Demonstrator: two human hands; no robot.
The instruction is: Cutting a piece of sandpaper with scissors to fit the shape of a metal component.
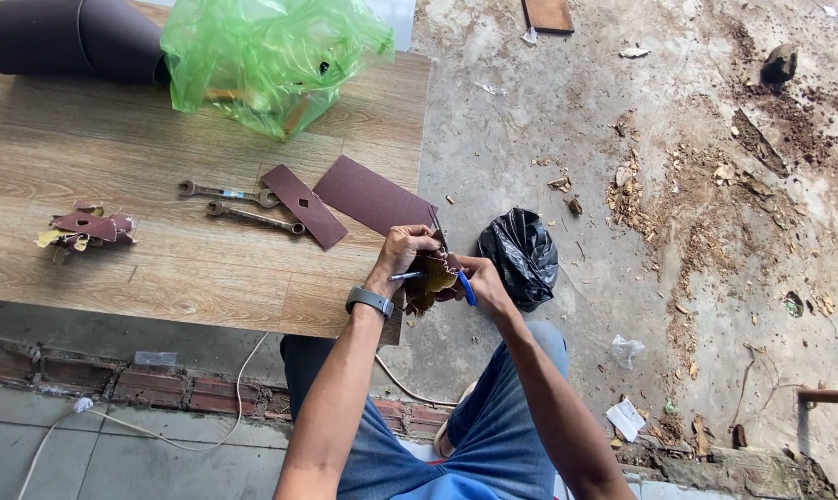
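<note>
Wooden tabletop point(160, 268) edge, over dusty concrete: left hand point(402, 250) pinching brown sandpaper piece point(430, 281), right hand point(479, 282) gripping blue-handled scissors point(465, 289), mid-cut; next snip needing careful turning

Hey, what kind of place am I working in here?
Probably a rough outdoor or semi-open work area: a bare concrete floor strewn with dirt and wood debris, plus a wood-grain board carrying wrenches and sandpaper sheets.

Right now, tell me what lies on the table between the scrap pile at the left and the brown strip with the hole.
Head view: two wrenches lie between the scrap pile and the brown strip; one wrench's end touches the strip.
</note>
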